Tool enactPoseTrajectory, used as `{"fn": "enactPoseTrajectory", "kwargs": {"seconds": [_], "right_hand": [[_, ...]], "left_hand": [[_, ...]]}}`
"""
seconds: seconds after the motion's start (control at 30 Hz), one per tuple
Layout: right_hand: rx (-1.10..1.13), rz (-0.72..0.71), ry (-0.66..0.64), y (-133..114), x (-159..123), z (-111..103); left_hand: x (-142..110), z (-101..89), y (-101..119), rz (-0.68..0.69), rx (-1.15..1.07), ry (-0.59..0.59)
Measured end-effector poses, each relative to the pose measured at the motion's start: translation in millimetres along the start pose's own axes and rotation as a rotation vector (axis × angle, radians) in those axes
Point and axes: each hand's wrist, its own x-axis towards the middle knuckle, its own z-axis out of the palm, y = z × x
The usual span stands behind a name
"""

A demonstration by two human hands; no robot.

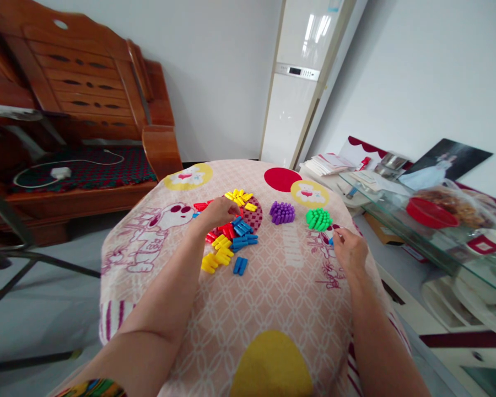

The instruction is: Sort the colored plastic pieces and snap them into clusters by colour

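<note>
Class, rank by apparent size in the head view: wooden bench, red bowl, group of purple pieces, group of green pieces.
1. Wooden bench
2. Red bowl
3. Purple pieces and green pieces: groups too alike to rank.

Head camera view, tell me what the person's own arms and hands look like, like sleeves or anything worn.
The left hand and right hand are ungloved, with nothing visible on either wrist. A patterned, multicoloured sleeve edge shows on the left arm; the right arm is bare as far as it shows.
</note>
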Motion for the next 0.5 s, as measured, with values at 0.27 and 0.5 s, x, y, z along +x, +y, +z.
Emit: {"fn": "enactPoseTrajectory", "kwargs": {"seconds": [0.27, 0.5], "right_hand": [[0.033, 0.002, -0.008, 1, 0, 2], [0.055, -0.003, -0.019, -1, -1, 5]], "left_hand": [[-10, 13.1, 33, 0.205, 0.038, -0.247], [-1, 29.8, 39, 0.159, 0.135, -0.044]]}}
